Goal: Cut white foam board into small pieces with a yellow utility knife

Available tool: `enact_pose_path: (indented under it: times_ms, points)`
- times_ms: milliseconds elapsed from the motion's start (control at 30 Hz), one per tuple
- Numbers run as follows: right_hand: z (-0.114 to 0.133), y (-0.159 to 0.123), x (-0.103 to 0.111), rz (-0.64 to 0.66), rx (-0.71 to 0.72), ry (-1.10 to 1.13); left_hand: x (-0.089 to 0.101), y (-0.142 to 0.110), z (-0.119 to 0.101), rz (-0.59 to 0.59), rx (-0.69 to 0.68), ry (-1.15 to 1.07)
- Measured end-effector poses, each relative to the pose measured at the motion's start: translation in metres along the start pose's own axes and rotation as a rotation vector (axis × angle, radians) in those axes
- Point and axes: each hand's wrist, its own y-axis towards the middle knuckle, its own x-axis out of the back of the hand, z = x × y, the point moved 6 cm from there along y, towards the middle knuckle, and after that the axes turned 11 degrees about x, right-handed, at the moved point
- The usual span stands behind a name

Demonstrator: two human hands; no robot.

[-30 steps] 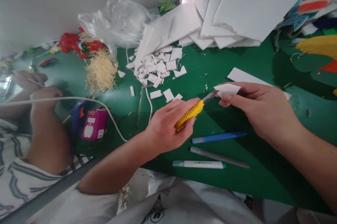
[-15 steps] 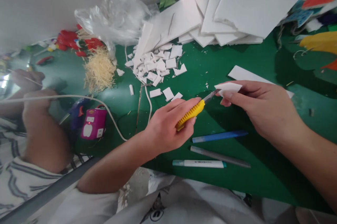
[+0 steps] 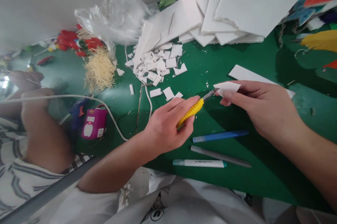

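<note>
In the head view my left hand [image 3: 168, 124] is closed round a yellow utility knife [image 3: 191, 112], its blade pointing up and to the right. The blade's tip meets the left end of a small white foam board piece [image 3: 228, 86]. That piece is pinched between the thumb and fingers of my right hand [image 3: 259, 103], above the green table. Behind my right hand lies a white foam strip [image 3: 252, 76], partly covered by the fingers. Several cut white foam bits [image 3: 156, 93] lie beyond my left hand.
White foam sheets [image 3: 263, 3] are stacked at the back. A blue pen [image 3: 220, 136], a grey pen [image 3: 220, 156] and a white marker [image 3: 199, 163] lie in front. Left are a magenta power socket [image 3: 94, 123], a cable [image 3: 112, 117], a toothpick pile [image 3: 100, 69] and another person's arm [image 3: 44, 129].
The knife and the pinched foam piece have shifted very slightly to the left. Both hands keep their grips, and the things on the table stay put.
</note>
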Motion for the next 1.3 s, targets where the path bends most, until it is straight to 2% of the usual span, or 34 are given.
enact_pose_path:
  times_ms: [567,967,1167,1300]
  points:
    - [-0.0006,0.0001,0.0003,0.018,0.049,-0.008,0.0005,-0.0012,0.002,0.007,0.031,0.037]
    - [-0.0009,-0.0041,0.0011,0.02,0.136,-0.088,-0.0005,-0.0014,0.0022,0.044,-0.015,0.2]
    - [0.0016,-0.0058,-0.001,0.05,0.186,-0.124,0.001,-0.0007,0.002,0.013,-0.058,0.354]
    - [0.0022,-0.0056,0.0,0.05,0.203,-0.149,0.0012,-0.0007,0.002,0.011,-0.053,0.302]
